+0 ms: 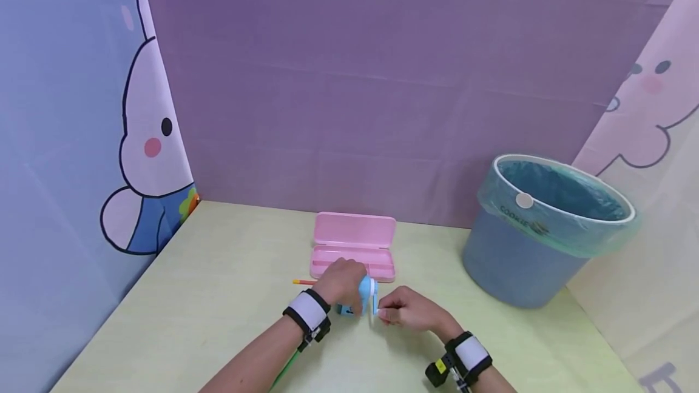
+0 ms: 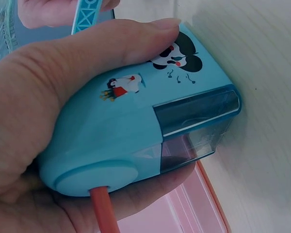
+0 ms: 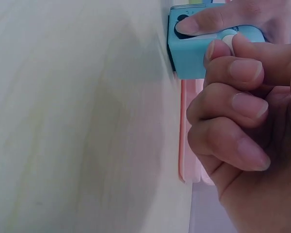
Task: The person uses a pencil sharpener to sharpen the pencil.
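A light blue crank pencil sharpener with a panda picture and a clear shavings drawer stands on the table, gripped by my left hand, thumb over one side and fingers round the other. Out of its front hole sticks an orange-red pencil, pointing left in the head view. My right hand pinches the white knob of the sharpener's crank between thumb and forefinger, its other fingers curled. The pencil's tip is hidden inside the sharpener.
Just behind the hands lies an open pink pencil case, lid tilted back. A blue waste bin lined with a green bag stands at the right. Purple cloth hangs along the table's back edge.
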Demonstrator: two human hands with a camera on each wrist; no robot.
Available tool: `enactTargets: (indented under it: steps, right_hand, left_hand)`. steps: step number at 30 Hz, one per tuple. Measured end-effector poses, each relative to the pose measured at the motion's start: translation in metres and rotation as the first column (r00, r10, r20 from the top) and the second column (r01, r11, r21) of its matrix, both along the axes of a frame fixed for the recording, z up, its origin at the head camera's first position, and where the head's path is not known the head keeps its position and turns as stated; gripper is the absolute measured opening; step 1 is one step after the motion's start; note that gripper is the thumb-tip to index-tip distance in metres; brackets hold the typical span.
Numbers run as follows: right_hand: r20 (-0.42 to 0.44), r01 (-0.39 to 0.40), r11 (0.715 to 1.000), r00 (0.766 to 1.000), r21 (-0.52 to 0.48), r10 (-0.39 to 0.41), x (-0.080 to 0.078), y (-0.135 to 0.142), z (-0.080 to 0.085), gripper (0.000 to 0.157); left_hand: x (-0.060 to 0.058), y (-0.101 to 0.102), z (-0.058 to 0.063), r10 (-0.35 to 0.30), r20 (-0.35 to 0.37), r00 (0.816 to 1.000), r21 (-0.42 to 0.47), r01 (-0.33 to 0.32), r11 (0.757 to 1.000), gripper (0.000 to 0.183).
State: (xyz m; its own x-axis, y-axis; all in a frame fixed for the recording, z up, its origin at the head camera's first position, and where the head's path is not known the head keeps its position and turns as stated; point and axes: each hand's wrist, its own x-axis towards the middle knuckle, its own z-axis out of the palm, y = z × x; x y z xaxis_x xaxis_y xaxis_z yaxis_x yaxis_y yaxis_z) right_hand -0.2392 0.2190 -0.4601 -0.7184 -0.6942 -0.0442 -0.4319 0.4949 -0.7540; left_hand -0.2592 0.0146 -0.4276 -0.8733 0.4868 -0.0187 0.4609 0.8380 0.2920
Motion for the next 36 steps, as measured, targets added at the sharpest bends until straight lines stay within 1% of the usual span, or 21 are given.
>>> enactTargets:
  steps: [5, 10, 15, 19, 25, 30, 36]
  right_hand:
    - [-0.001, 0.007, 1.000, 1.000, 0.002, -0.007, 0.002, 0.001, 0.004, 0.030]
    - [-0.001, 0.010, 1.000, 1.000, 0.014, -0.010, 0.004, 0.001, 0.008, 0.030]
    - [0.043, -0.010, 1.000, 0.999, 0.017, 0.009, 0.005, 0.002, 0.015, 0.031]
    - [0.074, -0.012, 1.000, 0.997, 0.005, 0.012, 0.004, 0.003, 0.021, 0.032]
    - [0.036, -0.025, 1.000, 0.999, 0.013, 0.024, 0.001, 0.005, 0.023, 0.031]
    - [0.028, -0.013, 1.000, 1.000, 0.018, 0.013, 0.002, 0.006, 0.023, 0.031]
    - [-0.023, -0.028, 1.000, 0.999, 0.010, 0.028, 0.002, 0.007, 0.023, 0.030]
  left_hand:
    - [0.001, 0.000, 0.000, -0.003, 0.010, 1.000, -0.009, 0.003, 1.000, 0.044]
    - [0.002, 0.000, 0.001, -0.005, 0.004, 1.000, -0.013, 0.005, 1.000, 0.045]
    - [0.003, 0.000, 0.000, -0.011, 0.005, 1.000, -0.008, 0.011, 1.000, 0.043]
    - [0.002, -0.001, 0.003, -0.008, -0.006, 1.000, -0.002, 0.008, 1.000, 0.043]
    - [0.000, -0.001, 0.005, -0.010, -0.002, 1.000, -0.001, 0.010, 1.000, 0.042]
    - [0.002, -0.001, 0.003, -0.005, 0.014, 1.000, -0.002, 0.005, 1.000, 0.042]
    - [0.003, -0.001, 0.004, 0.000, 0.008, 1.000, -0.001, 0.000, 1.000, 0.045]
